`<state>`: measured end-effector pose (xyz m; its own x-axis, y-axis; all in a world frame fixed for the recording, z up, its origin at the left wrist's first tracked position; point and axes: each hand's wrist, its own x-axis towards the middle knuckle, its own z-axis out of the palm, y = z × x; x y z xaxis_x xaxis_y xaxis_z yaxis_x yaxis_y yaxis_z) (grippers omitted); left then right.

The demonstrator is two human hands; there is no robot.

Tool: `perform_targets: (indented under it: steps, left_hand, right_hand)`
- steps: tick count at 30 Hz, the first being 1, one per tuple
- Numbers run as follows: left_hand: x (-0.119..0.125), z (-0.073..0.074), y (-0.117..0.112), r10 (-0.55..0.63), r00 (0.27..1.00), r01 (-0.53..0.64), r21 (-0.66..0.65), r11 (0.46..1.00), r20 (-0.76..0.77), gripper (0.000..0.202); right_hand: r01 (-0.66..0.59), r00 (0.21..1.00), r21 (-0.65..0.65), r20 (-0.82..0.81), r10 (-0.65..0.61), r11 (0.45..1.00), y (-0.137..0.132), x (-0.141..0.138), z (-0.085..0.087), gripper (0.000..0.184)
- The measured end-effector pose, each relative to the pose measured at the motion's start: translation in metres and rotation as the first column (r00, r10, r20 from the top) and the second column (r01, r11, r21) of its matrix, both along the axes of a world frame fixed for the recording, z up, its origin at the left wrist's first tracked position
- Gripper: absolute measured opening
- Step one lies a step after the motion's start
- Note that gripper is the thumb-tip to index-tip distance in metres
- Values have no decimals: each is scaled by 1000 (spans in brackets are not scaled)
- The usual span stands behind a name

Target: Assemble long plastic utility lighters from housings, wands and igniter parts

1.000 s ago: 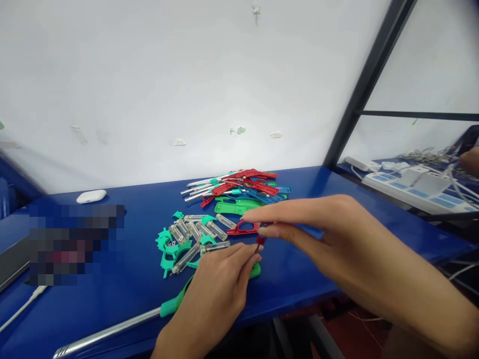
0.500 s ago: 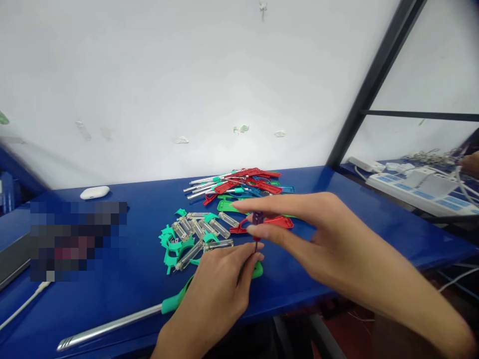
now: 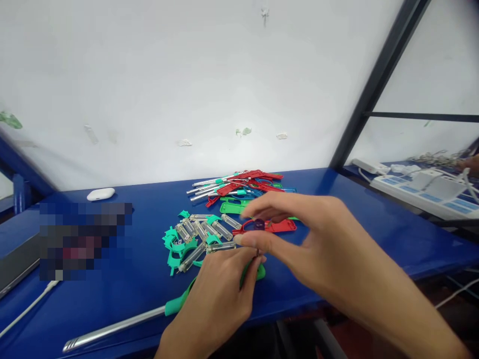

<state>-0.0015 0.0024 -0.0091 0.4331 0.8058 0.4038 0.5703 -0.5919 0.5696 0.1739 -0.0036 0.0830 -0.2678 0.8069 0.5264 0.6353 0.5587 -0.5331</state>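
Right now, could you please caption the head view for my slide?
Right hand pinches a small dark-capped tool above the green-handled rod under the left hand, on a blue table.

Bare desk (image 3: 374,234) lies open to the right of the right hand (image 3: 310,239), out to the black post (image 3: 374,85). Another free strip runs between the blurred patch (image 3: 84,239) and the teal-and-metal heap (image 3: 190,237). The front middle is taken. There the left hand (image 3: 220,299) meets the right, whose fingers (image 3: 250,242) pinch a small tool (image 3: 258,225). A long metal rod (image 3: 112,329) with a green handle (image 3: 175,304) bars the front-left edge. Behind the hands, a red piece (image 3: 279,227) and a pile of coloured handles (image 3: 243,188) block the way to the wall (image 3: 187,75). A white case (image 3: 100,194) sits back left, and a white cable (image 3: 26,309) crosses the left corner.
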Motion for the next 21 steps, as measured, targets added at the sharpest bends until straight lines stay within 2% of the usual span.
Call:
perform_targets:
  steps: [3, 5, 7, 11, 15, 21]
  left_hand:
    - [1, 1, 0, -12, 1000, 12, -31, 999, -2, 24]
    - [1, 1, 0, -21, 1000, 21, -63, 998, -1, 23]
    - [2, 1, 1, -28, 1000, 28, -67, 997, 3, 21]
    - [1, 0, 1, -29, 1000, 29, -54, 998, -9, 21]
    - [1, 0, 1, -11, 999, 9, -35, 999, -34, 21]
    - [0, 0, 2, -23, 999, 22, -52, 998, -31, 21]
  right_hand:
    - [-175, 984, -144, -43, 170, 974, 1, 7, 3, 29]
    - [-182, 982, -223, -91, 165, 958, 2, 9, 6, 30]
    - [-93, 990, -227, -127, 66, 969, 2, 7, 7, 23]
    - [121, 989, -87, -79, -127, 989, -1, 3, 5, 10]
    - [218, 976, 5, 12, -218, 976, -3, 2, 2, 16]
    - [265, 962, 4, 66, -264, 964, 5, -1, 2, 42]
